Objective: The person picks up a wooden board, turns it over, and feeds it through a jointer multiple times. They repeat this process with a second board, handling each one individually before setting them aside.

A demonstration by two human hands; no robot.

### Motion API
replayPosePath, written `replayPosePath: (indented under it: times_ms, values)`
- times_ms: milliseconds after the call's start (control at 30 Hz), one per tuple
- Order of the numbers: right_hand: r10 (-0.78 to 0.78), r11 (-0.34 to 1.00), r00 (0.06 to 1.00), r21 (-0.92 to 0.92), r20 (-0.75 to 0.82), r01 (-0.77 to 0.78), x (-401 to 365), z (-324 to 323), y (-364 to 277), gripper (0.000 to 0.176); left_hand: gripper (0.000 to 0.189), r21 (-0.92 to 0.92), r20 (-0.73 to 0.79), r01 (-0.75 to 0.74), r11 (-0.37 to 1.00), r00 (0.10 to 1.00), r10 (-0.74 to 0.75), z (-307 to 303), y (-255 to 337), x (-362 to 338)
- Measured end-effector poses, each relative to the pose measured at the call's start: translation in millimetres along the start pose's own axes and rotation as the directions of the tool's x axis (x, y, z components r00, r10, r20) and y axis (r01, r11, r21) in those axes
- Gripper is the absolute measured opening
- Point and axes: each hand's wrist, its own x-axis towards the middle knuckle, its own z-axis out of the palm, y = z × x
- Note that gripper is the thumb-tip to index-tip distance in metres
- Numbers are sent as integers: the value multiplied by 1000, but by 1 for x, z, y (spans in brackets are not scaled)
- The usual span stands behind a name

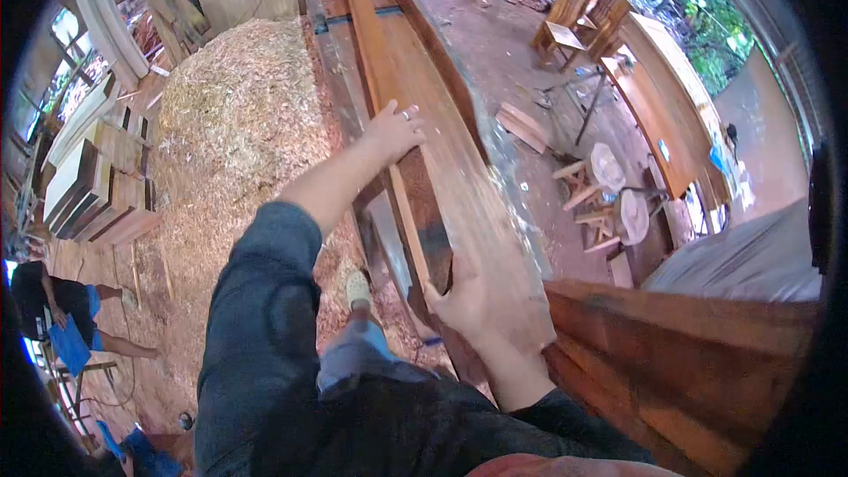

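1. Brown, long, flat wooden board (pixel 490 212) lies directly below and between the hands, in front of the wearer's body. Its long axis runs away from the body, leaning slightly left toward the far end.
2. Narrow, lighter-brown wooden strip (pixel 409 230) follows the left side of the board. Whether it is a separate piece or the board's own edge cannot be determined.
3. Left hand (pixel 395 134), wearing a ring, is the farther one along the axis. It lies palm down across the strip, fingers pointing right. Whether it pinches the wood cannot be told.
4. Right hand (pixel 464 296) is nearer the body, close to the board's near end. Its thumb stands apart from the fingers, toward the strip; fingertip grip cannot be told.
5. Left of the board: a broad heap of pale wood shavings (pixel 247 79) and, beyond it, a stack of thick cut timber (pixel 97 185). Another person (pixel 31 296) is at the far left.
6. Right of the board: reddish-brown long planks (pixel 680 353) near the right forearm; wooden stools with pale round seats (pixel 608 168) well apart.
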Motion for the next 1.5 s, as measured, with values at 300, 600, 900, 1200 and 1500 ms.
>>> replayPosePath:
  times_ms: [300, 600, 900, 1200, 1500]
  values:
    - [97, 993, 979, 41, 180, -106, -323, -109, 127, 84, 29, -14, 229, -128, 992, 965, 128, -67, 329, -68]
    - [442, 893, 859, -37, 258, -448, -582, -179, 185, 82, 17, -190, 110, -421, 887, 889, 445, -158, 551, -149]
    - [542, 817, 795, 48, 274, -574, -655, -183, 203, 77, 30, -97, 347, -398, 912, 845, 406, -105, 495, -107]
    - [539, 814, 798, 76, 268, -575, -756, -201, 235, 77, 28, -59, 384, -408, 911, 833, 398, -167, 604, -152]
    - [536, 832, 821, 43, 197, -553, -927, -285, 292, 75, 12, -258, 289, -446, 857, 811, 509, -182, 825, -206]
